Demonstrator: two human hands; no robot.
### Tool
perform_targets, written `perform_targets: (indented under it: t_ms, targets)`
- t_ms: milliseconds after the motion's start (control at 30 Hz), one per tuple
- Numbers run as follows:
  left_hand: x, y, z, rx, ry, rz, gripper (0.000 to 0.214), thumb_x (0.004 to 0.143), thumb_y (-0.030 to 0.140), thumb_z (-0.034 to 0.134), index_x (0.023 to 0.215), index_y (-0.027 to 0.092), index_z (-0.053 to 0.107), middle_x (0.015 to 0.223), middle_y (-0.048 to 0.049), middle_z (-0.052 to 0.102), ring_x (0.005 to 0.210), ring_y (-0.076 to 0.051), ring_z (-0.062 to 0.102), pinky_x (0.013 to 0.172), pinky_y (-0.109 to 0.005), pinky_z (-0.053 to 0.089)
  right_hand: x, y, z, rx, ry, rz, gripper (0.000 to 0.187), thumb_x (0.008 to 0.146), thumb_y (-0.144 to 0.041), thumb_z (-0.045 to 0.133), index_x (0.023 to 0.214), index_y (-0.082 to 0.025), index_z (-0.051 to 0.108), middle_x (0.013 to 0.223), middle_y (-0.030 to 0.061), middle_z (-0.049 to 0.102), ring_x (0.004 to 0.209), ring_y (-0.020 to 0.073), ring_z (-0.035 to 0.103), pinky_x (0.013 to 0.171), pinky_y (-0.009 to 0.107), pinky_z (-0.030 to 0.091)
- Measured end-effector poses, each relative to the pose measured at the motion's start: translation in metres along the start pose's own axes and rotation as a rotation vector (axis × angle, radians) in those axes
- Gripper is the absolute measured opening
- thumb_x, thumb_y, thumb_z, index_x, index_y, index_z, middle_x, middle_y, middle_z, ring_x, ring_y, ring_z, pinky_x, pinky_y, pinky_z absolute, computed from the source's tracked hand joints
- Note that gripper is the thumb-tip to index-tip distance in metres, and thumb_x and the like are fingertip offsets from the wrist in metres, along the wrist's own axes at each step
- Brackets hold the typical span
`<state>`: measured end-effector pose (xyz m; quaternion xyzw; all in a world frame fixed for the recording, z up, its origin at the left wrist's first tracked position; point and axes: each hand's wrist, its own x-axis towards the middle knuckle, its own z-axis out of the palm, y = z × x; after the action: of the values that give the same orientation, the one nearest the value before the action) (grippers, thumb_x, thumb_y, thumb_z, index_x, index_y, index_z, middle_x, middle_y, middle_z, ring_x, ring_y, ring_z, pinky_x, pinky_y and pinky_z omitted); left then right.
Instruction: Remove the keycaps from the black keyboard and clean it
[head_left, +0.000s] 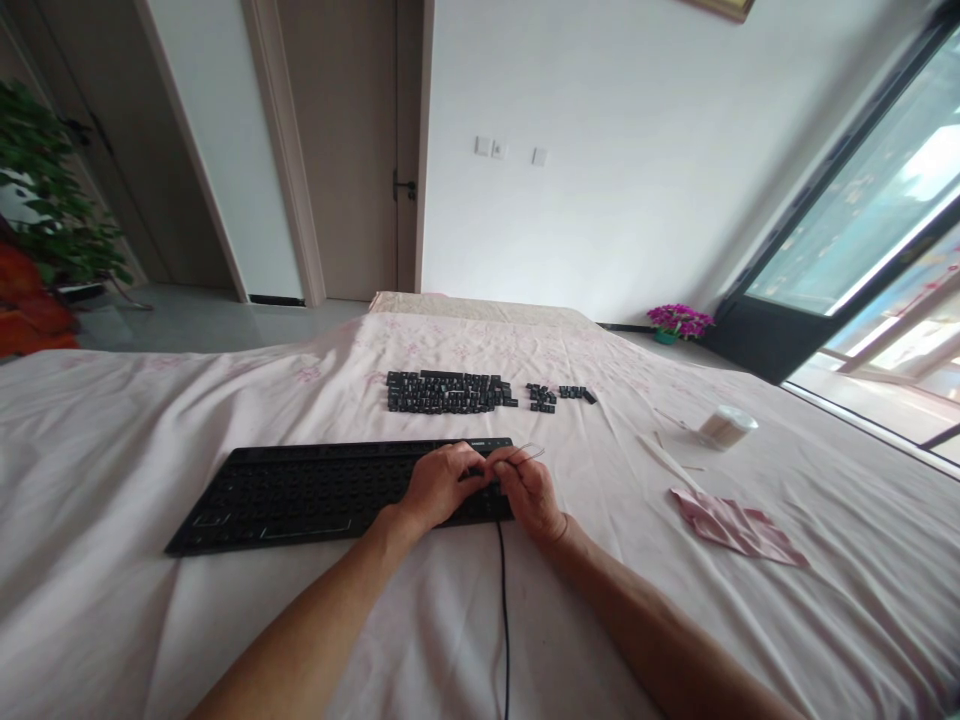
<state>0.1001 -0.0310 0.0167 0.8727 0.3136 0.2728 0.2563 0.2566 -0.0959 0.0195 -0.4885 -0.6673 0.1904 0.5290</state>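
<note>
A black keyboard (300,495) lies on the cloth, its key area looking stripped of caps over much of its width. Over its right end my left hand (442,485) rests with bent fingers, thumb and fingertips drawn together close to my right hand. What those fingertips hold, if anything, is too small to make out. My right hand (529,495) is closed on a thin wire tool (531,453), whose loops stick out past the fingers. Beyond the keyboard, black keycaps (446,392) lie in rows, with a smaller group of keycaps (541,397) to their right.
A pink cloth (739,525) and a round tub of cotton swabs (727,428) lie at the right, with loose swabs (679,465) between. The keyboard's cable (504,610) runs toward me. A pale bedsheet (615,620) covers the surface.
</note>
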Motion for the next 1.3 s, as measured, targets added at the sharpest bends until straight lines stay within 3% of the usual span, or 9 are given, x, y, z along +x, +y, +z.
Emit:
perform_targets:
  t_ms: [233,367,467,567,733,833,967,1100,1300]
  targets:
    - [0.000,-0.002,0.000,0.042,0.024,-0.012,0.012,0.083,0.033,0.057,0.084,0.023,0.064,0.083,0.0017,0.064,0.079,-0.015,0.058,0.070,-0.024,0.039,0.002,0.001,0.002,0.001,-0.007,0.017,0.022,0.092,-0.027,0.044,0.083,-0.018,0.061,0.074,0.0007,0.062,0.057,0.0100,0.051,0.057,0.022,0.044]
    - [0.000,-0.001,0.000,-0.030,0.046,-0.075,0.021,0.075,0.019,0.062,0.096,0.024,0.063,0.088,0.0024,0.067,0.081,-0.015,0.061,0.072,-0.024,0.043,0.002,0.000,0.002,-0.078,-0.001,-0.098,0.024,0.093,-0.025,0.041,0.089,-0.020,0.064,0.086,0.0028,0.066,0.073,0.0131,0.059,0.071,0.026,0.046]
    - [0.001,-0.003,0.002,-0.142,0.085,-0.129,0.034,0.073,0.014,0.061,0.105,0.025,0.060,0.087,0.0033,0.068,0.079,-0.013,0.063,0.072,-0.023,0.045,0.004,-0.009,-0.006,-0.289,0.030,-0.202,0.024,0.094,-0.025,0.040,0.097,-0.021,0.064,0.091,0.0039,0.068,0.083,0.0156,0.059,0.078,0.029,0.043]
    - [0.002,-0.006,0.003,-0.238,0.156,-0.169,0.039,0.072,0.012,0.059,0.109,0.025,0.058,0.087,0.0033,0.068,0.076,-0.012,0.063,0.073,-0.023,0.047,0.010,-0.019,-0.016,-0.643,0.039,-0.207,0.023,0.093,-0.024,0.043,0.104,-0.021,0.063,0.089,0.0050,0.068,0.081,0.0176,0.056,0.080,0.032,0.036]
    - [0.005,-0.011,0.005,-0.399,0.187,-0.169,0.044,0.072,0.011,0.058,0.114,0.022,0.056,0.087,0.0008,0.067,0.074,-0.012,0.063,0.072,-0.024,0.048,0.017,-0.021,-0.023,-0.969,-0.095,-0.150,0.019,0.093,-0.024,0.047,0.088,-0.022,0.065,0.074,0.0051,0.067,0.089,0.0224,0.052,0.083,0.035,0.032]
    - [0.006,-0.012,0.005,-0.463,0.201,-0.176,0.044,0.072,0.014,0.059,0.115,0.021,0.055,0.088,-0.0006,0.067,0.076,-0.013,0.064,0.072,-0.024,0.048,0.017,-0.018,-0.021,-0.910,-0.201,-0.097,0.020,0.094,-0.021,0.043,0.094,-0.022,0.063,0.082,0.0041,0.068,0.089,0.0193,0.055,0.081,0.031,0.036]
    - [0.006,-0.009,0.005,-0.542,0.171,-0.177,0.045,0.073,0.020,0.060,0.118,0.019,0.052,0.086,-0.0014,0.067,0.078,-0.015,0.065,0.073,-0.027,0.049,0.016,-0.015,-0.013,-0.708,-0.218,-0.003,0.025,0.094,-0.018,0.041,0.109,-0.022,0.061,0.095,0.0043,0.068,0.085,0.0151,0.061,0.075,0.024,0.043]
    - [0.006,-0.008,0.005,-0.577,0.153,-0.174,0.048,0.076,0.025,0.060,0.122,0.018,0.047,0.087,-0.0020,0.068,0.080,-0.016,0.065,0.076,-0.029,0.050,0.016,-0.010,-0.008,-0.521,-0.158,0.031,0.020,0.089,-0.022,0.053,0.103,-0.026,0.066,0.098,0.0023,0.069,0.087,0.0168,0.064,0.077,0.025,0.045]
    - [0.006,-0.013,0.008,-0.607,0.157,-0.163,0.051,0.077,0.028,0.061,0.124,0.019,0.044,0.086,-0.0013,0.066,0.080,-0.016,0.065,0.078,-0.031,0.050,0.013,-0.001,-0.004,-0.488,-0.072,0.148,0.012,0.077,-0.020,0.063,0.086,-0.025,0.069,0.080,0.0003,0.071,0.072,0.0175,0.064,0.063,0.024,0.041]
